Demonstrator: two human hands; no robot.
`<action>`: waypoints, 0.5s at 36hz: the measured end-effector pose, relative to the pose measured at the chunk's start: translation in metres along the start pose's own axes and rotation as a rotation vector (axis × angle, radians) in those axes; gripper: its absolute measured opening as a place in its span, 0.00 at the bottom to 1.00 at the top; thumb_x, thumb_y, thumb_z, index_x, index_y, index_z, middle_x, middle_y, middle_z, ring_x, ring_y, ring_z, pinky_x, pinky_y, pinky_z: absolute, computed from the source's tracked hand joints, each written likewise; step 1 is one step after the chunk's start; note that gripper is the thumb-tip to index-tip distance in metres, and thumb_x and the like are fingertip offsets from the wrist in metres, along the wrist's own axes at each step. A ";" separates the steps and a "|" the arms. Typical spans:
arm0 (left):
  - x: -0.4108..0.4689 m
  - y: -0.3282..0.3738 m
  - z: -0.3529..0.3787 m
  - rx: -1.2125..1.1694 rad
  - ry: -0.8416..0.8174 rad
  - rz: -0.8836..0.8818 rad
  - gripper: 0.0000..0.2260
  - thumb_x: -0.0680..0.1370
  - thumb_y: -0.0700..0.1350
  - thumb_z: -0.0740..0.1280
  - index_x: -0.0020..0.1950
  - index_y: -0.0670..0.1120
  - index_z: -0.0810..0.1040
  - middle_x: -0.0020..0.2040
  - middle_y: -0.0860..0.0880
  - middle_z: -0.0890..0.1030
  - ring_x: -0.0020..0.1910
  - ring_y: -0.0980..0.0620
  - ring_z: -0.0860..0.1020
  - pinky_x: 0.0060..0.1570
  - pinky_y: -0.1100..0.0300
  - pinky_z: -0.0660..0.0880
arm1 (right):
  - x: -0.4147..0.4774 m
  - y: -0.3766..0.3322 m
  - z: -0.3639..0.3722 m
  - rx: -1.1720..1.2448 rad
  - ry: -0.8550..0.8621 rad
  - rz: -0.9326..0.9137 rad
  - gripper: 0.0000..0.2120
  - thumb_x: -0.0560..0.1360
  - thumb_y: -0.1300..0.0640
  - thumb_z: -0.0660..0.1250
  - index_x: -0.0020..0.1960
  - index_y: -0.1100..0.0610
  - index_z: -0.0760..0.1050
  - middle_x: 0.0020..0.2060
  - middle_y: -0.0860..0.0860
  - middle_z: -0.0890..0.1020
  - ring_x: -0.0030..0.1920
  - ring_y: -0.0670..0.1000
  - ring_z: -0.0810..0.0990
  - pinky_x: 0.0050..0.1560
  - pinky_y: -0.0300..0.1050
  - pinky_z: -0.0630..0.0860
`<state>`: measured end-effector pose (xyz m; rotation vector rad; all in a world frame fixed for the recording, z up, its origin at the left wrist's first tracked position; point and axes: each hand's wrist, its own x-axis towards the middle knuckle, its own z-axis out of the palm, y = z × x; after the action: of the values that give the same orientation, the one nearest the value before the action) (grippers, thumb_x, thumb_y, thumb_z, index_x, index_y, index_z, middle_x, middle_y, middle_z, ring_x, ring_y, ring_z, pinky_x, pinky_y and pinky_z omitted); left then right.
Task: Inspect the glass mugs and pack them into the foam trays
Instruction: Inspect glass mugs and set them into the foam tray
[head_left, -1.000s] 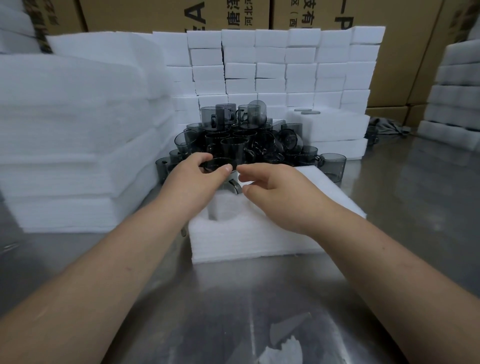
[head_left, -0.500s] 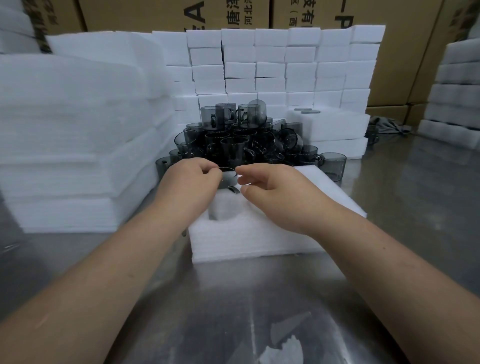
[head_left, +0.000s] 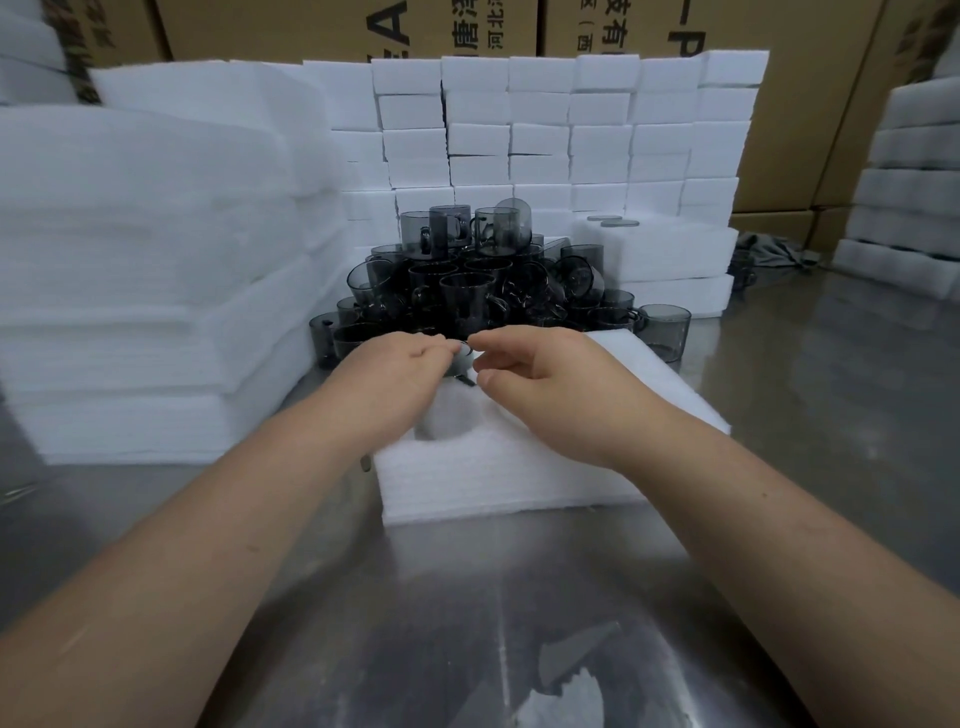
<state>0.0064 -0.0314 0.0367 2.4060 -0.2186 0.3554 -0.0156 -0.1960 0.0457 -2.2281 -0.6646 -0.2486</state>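
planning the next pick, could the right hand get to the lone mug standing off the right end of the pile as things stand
Probably yes. The lone mug stands upright on the metal table, beside the foam tray, with nothing over it. The right hand is close, but it and the left hand seem busy with a mug.

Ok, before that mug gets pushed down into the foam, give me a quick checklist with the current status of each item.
1. Mug gripped by both hands: ok, left hand and right hand pinch it at the top.
2. Mug over a pocket in the foam tray: ok, it sits at the far cavity.
3. Near cavity free: ok, looks empty.
4. Mug free of cracks: cannot tell, mostly hidden.
5. Mug fully seated: cannot tell.
6. More mugs within reach: ok, mug pile right behind the tray.
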 end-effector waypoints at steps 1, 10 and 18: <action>0.001 0.000 0.000 0.023 -0.025 -0.001 0.15 0.81 0.48 0.54 0.63 0.54 0.76 0.67 0.55 0.73 0.67 0.57 0.67 0.61 0.64 0.61 | 0.000 0.000 0.000 0.002 0.002 -0.004 0.13 0.75 0.56 0.62 0.58 0.47 0.77 0.48 0.42 0.82 0.51 0.45 0.78 0.55 0.52 0.75; 0.001 0.000 -0.007 0.087 -0.304 0.016 0.19 0.82 0.53 0.50 0.73 0.58 0.60 0.76 0.57 0.54 0.74 0.61 0.49 0.71 0.60 0.45 | 0.000 0.001 0.001 0.010 0.006 -0.016 0.10 0.76 0.56 0.62 0.55 0.49 0.78 0.43 0.41 0.81 0.49 0.45 0.79 0.54 0.53 0.75; -0.002 -0.002 -0.004 0.044 -0.278 0.039 0.19 0.82 0.47 0.50 0.72 0.56 0.63 0.76 0.56 0.56 0.74 0.59 0.49 0.73 0.57 0.45 | -0.001 -0.001 0.000 0.005 0.001 -0.022 0.09 0.76 0.56 0.62 0.52 0.49 0.78 0.39 0.37 0.80 0.48 0.44 0.79 0.53 0.53 0.75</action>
<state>0.0045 -0.0272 0.0385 2.4925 -0.3862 0.0419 -0.0164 -0.1960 0.0459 -2.2169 -0.6891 -0.2586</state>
